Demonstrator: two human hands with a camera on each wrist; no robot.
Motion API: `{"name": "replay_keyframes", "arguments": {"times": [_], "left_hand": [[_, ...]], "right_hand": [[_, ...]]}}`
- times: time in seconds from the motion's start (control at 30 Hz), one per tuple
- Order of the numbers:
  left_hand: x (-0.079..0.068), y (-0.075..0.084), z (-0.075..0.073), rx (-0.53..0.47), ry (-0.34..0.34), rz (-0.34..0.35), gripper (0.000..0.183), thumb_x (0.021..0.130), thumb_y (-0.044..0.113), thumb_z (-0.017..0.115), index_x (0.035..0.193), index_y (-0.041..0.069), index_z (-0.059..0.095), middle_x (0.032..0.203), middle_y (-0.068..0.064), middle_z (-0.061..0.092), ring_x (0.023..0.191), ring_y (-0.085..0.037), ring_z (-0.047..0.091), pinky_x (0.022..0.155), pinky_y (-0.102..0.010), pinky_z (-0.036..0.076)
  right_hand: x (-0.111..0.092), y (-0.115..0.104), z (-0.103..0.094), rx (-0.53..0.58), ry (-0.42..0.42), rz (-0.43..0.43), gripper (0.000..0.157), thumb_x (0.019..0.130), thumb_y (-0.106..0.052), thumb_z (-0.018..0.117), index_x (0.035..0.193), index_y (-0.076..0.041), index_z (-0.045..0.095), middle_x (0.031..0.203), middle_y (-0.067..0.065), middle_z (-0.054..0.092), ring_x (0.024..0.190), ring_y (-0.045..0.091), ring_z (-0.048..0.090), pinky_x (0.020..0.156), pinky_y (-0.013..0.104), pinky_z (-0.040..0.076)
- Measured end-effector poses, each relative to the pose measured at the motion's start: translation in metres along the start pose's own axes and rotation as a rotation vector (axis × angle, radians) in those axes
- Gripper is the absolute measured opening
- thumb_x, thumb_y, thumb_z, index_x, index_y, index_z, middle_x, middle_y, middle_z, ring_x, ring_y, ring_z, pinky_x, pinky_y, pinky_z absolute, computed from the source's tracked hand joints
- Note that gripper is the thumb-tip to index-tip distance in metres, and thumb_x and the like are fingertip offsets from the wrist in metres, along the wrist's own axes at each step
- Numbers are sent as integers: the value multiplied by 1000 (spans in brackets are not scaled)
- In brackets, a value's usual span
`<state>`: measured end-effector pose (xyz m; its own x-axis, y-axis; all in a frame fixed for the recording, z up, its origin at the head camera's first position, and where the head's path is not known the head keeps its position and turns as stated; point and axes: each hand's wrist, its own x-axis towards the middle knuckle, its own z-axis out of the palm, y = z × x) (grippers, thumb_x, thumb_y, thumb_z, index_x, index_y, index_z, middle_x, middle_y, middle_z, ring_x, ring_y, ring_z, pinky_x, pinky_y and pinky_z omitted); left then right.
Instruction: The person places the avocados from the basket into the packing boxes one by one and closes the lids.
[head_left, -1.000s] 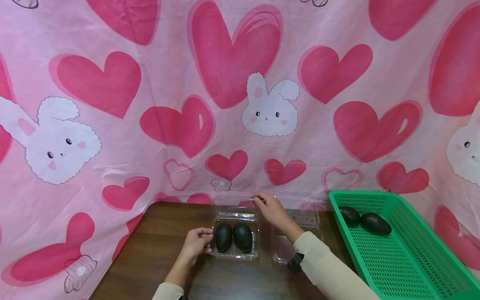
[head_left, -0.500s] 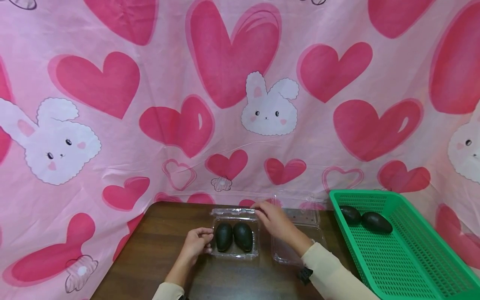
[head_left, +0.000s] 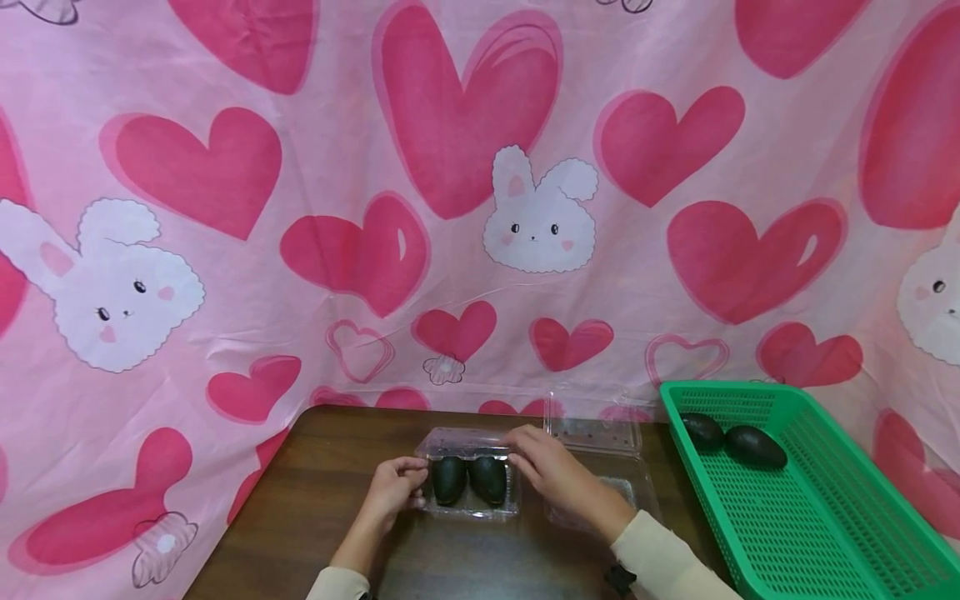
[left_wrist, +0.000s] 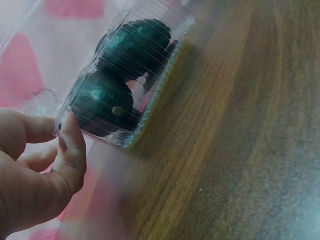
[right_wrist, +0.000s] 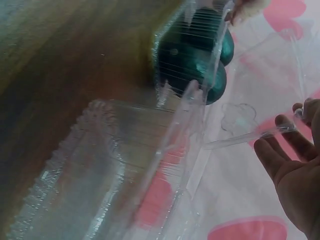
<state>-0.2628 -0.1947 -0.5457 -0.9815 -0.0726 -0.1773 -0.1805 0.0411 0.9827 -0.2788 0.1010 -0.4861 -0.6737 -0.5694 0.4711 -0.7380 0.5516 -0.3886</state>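
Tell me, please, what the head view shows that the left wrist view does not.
Head only: a green plastic basket holding two blackish oval fruits, and the right grip.

Left wrist only, clearly: thin ribs on the side of a clear plastic container, and a pale spot on one dark oval fruit.

Both: that container, its two fruits, the left grip pinching its edge, brown wooden table and pink patterned cloth.

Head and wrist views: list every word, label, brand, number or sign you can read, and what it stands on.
None readable: no text shows on the plastic boxes, avocados or green basket.
Pink cloth: hearts, bunnies and flowers only.
Black wrist strap: too small to tell.
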Motion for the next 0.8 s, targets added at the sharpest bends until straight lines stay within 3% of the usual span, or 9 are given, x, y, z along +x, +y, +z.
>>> {"name": "replay_keyframes", "arguments": {"times": [0.33, 0.47, 0.6, 0.7, 0.8], "left_hand": [[0, -1, 1, -59, 25, -3, 14, 100, -1, 60, 107, -12, 64, 76, -5, 55, 60, -14, 53, 51, -26, 56], [1, 0, -4, -62, 20, -24, 21, 105, 5, 52, 113, -12, 63, 76, -6, 59, 61, -14, 56, 53, -29, 58], [1, 3, -10, -41, 9, -51, 34, 109, 21, 49, 117, -9, 62, 79, -6, 60, 64, -15, 58, 56, -32, 61], [-1, 6, -13, -41, -15, -64, 45, 109, 33, 49, 121, -9, 60, 80, -6, 60, 66, -16, 59, 57, -33, 61], [-4, 9, -14, -32, -50, -73, 47, 107, 33, 49, 124, -10, 57, 81, -6, 60, 66, -17, 59, 57, -34, 61]], "right_hand": [[-15, 2, 8, -111, 39, -150, 24, 96, -15, 73, 120, -13, 69, 122, 3, 66, 118, 21, 62, 100, 41, 57], [-19, 2, 11, -143, 59, -188, 26, 94, -16, 75, 119, -11, 69, 123, 6, 66, 117, 22, 63, 97, 40, 58], [-22, 1, 15, -158, 79, -206, 29, 90, -16, 80, 117, -11, 71, 122, 5, 66, 114, 21, 63, 95, 39, 59], [-25, 0, 19, -159, 78, -198, 30, 88, -17, 82, 117, -12, 72, 121, 3, 66, 114, 19, 63, 95, 37, 59], [-27, -1, 21, -155, 71, -182, 30, 89, -18, 82, 117, -12, 72, 120, 2, 65, 114, 18, 63, 95, 36, 59]]}}
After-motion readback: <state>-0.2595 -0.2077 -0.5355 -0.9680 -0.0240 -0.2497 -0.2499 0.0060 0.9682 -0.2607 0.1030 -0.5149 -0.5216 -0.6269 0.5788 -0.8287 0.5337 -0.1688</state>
